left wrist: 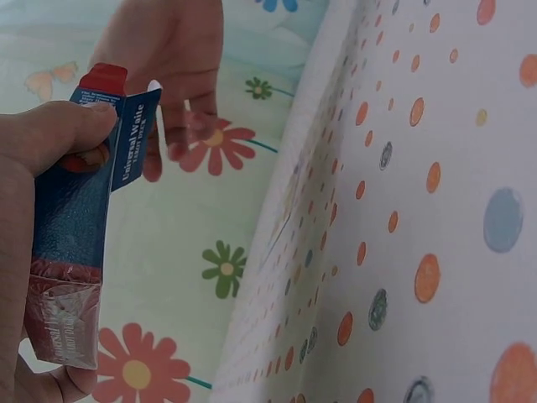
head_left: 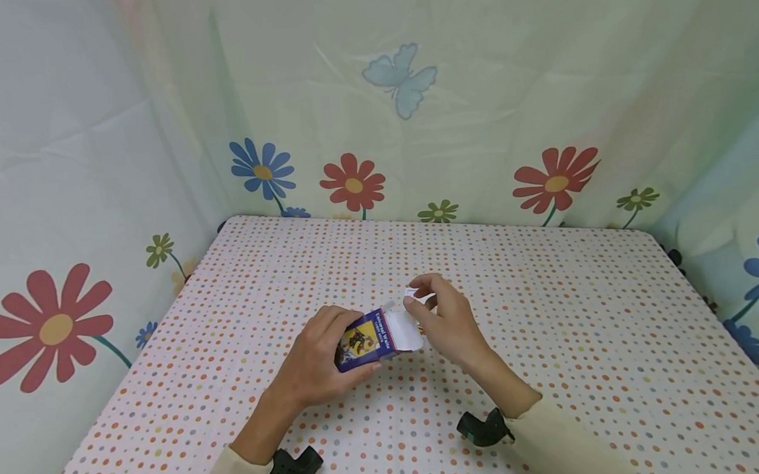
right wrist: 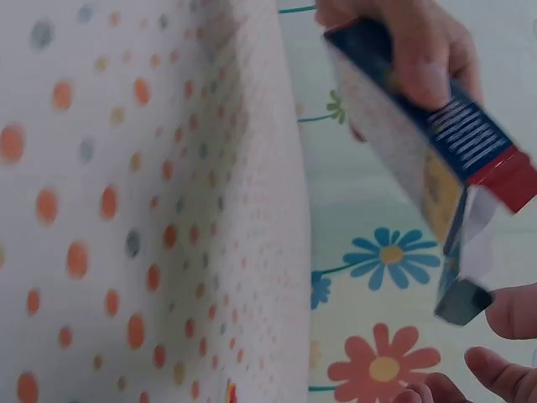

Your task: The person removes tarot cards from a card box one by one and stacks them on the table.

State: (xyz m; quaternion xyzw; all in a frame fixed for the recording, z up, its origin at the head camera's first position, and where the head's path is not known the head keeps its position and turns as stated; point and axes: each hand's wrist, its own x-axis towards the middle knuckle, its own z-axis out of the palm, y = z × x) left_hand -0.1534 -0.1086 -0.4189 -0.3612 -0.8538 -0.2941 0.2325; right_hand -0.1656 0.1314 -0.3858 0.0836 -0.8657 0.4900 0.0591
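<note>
My left hand grips a small blue tarot card box, thumb along one side and fingers round the other. "Universal Waite" is printed near its end, above a yellow picture. The box is tilted, its end toward my right hand open, with a white-lined flap folded out. In the left wrist view a red end tab stands up beside the lettered blue flap. My right hand is close by the open end, thumb and fingers bent and apart, the thumb right at the flap's tip in the right wrist view.
A table with a dotted cloth lies under both hands. Hanging curtains with printed flowers and a butterfly close in the back and sides. Black wrist devices sit on both sleeves. A thin red-yellow sliver shows low in the right wrist view.
</note>
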